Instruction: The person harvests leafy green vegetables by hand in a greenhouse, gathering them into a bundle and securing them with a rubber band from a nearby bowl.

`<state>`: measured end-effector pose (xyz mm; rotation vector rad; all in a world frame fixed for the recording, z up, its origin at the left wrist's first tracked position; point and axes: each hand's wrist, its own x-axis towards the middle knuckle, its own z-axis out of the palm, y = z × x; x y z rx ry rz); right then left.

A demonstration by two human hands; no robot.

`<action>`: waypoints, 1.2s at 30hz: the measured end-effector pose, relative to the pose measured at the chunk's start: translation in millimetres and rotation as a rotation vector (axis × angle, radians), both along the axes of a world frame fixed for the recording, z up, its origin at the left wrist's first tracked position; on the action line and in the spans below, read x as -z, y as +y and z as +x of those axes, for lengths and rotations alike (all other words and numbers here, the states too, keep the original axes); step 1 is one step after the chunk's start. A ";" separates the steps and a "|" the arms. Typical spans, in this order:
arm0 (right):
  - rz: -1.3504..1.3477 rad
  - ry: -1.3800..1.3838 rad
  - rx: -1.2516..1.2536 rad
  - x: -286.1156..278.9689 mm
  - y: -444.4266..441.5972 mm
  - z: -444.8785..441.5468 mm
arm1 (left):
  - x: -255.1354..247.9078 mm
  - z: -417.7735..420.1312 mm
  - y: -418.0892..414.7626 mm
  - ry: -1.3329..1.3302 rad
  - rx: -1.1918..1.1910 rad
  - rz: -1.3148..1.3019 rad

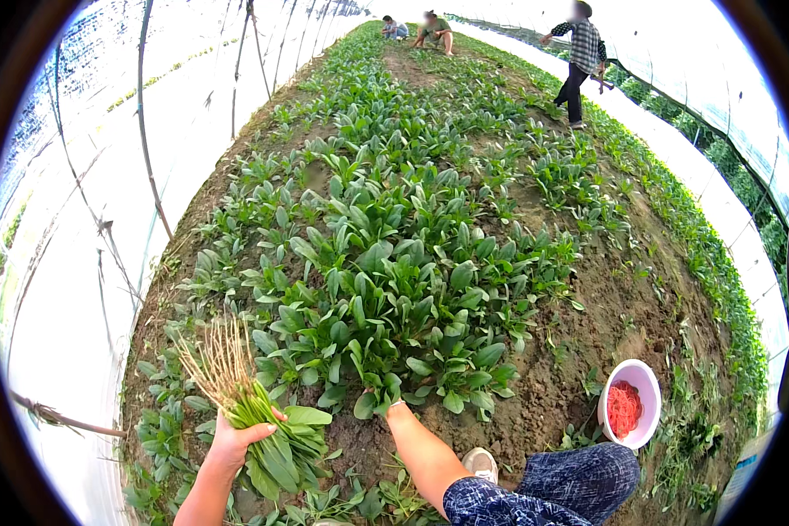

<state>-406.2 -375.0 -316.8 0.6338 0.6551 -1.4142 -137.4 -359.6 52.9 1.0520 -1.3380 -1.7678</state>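
Note:
My left hand (237, 439) is closed around a thick bunch of spinach-like greens (279, 440). Pale, thin roots point up and away from me, while the leaves hang toward the lower right. Low among the growing leafy plants (375, 315), my right hand (392, 410) reaches to the soil at the near edge of the patch. Leaves cover most of its fingers, so its grip cannot be made out. A thin band circles that wrist.
A whitish bucket (653, 402) holding red bands or strings (623, 409) stands on soil beside my right knee. Loose greens (394, 496) lie near my shoe (480, 463). Plastic sheeting (72, 276) and poles line the left side. Two people crouch far ahead; another walks at right.

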 end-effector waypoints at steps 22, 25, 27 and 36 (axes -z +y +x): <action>-0.583 0.682 0.064 -236.8 54.6 6.9 | 58.6 -50.4 -38.1 0.038 0.431 0.331; -0.677 0.358 0.178 -270.6 42.1 30.5 | 62.4 -55.1 -34.0 0.056 0.451 0.344; -0.636 0.528 0.179 -273.3 37.1 39.9 | 61.0 -55.1 -31.4 0.070 0.445 0.372; -0.278 1.738 0.013 -263.8 36.0 1.2 | 50.7 -43.1 -11.2 -0.092 0.336 0.265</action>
